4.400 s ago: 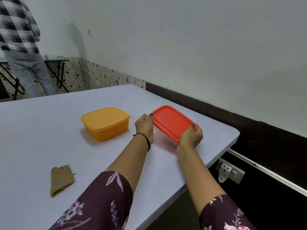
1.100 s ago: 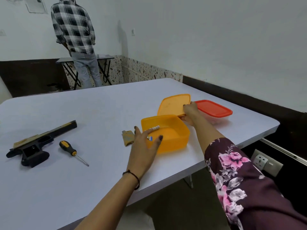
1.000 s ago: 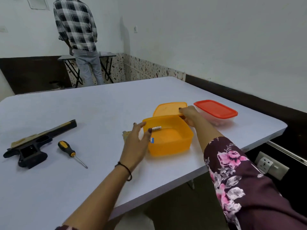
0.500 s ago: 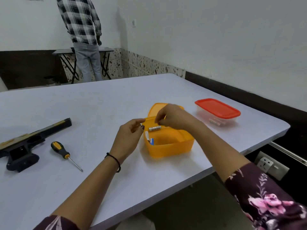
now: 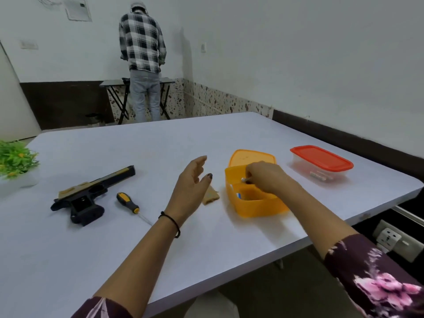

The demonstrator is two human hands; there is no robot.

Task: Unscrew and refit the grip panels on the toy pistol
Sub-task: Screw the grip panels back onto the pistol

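Observation:
The black toy pistol point(image 5: 91, 195) lies on its side at the left of the white table point(image 5: 206, 244), with a tan panel on its upper side. A yellow-and-black screwdriver point(image 5: 129, 203) lies just right of it. A loose tan grip panel point(image 5: 210, 195) rests beside the open orange box point(image 5: 252, 203). My right hand point(image 5: 263, 176) reaches into the box and pinches a small light-coloured item. My left hand point(image 5: 192, 183) hovers open above the table, left of the box and partly covering the loose panel.
The orange lid point(image 5: 251, 157) lies behind the box. A clear container with a red lid point(image 5: 321, 160) stands at the far right. A potted green plant point(image 5: 13, 161) sits at the left edge. A person point(image 5: 142, 60) stands at a far folding table.
My left hand has let go of the orange box's rim and lifted away to the left. My right hand has dipped into the box. The view has swung left, bringing the plant into sight.

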